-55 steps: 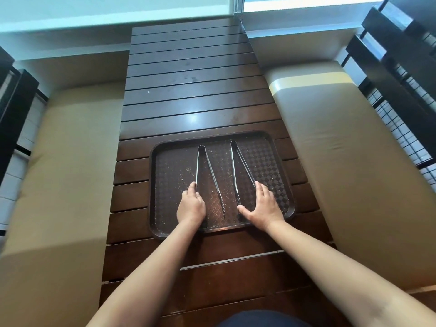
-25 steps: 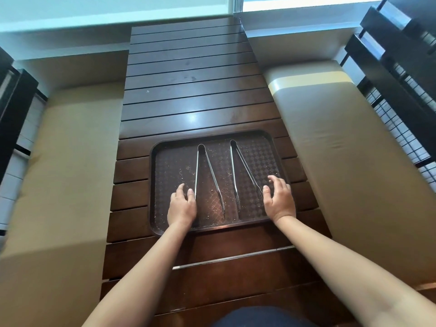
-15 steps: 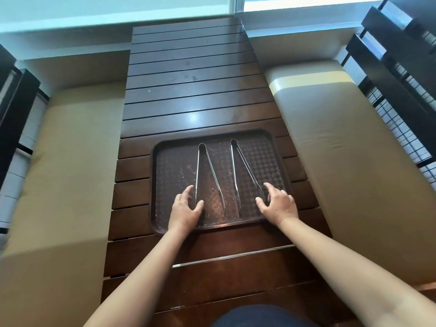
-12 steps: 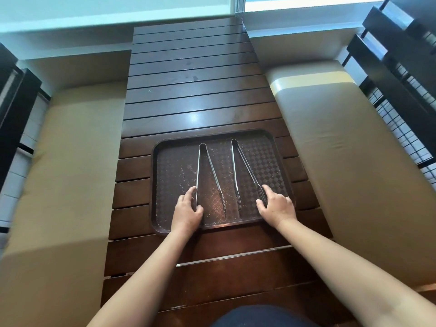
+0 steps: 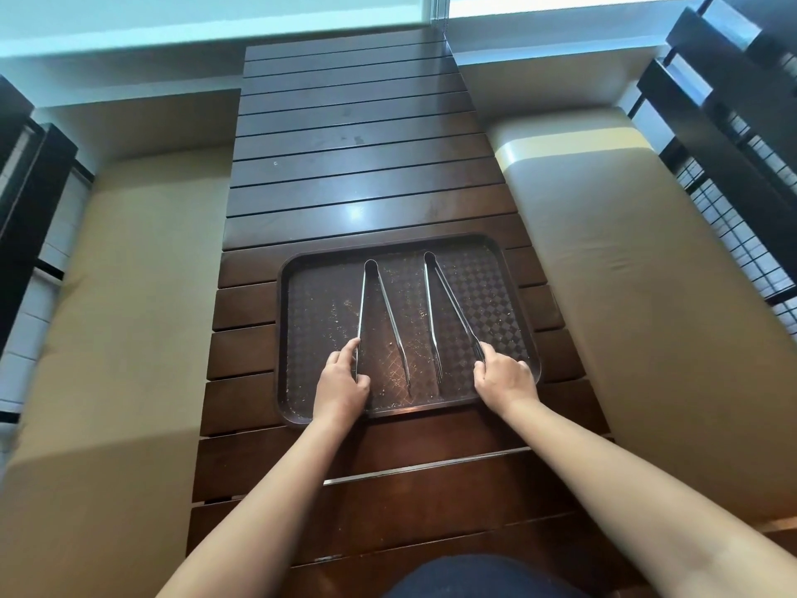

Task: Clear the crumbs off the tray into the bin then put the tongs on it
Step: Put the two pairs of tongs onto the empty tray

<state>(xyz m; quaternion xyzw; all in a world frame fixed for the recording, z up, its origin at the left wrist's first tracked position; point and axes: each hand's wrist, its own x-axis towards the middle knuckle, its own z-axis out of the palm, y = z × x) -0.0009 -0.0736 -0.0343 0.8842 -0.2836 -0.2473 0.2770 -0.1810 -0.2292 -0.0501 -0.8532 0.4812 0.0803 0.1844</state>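
The left hand [image 5: 343,387] has closed its thumb and fingers onto the outer arm of the left tongs [image 5: 381,321], and the right hand [image 5: 504,375] likewise pinches the outer arm of the right tongs [image 5: 448,315] — a second ago both were spread flat beside them. From largest down: the slatted tabletop [image 5: 358,166] runs between two padded benches [image 5: 625,269], the brown tray [image 5: 522,295] sits on its near half, both tongs lie in it, and crumbs [image 5: 340,305] dot its floor. No bin is in view. The grips suggest the tongs come off first, so the tray can be emptied.
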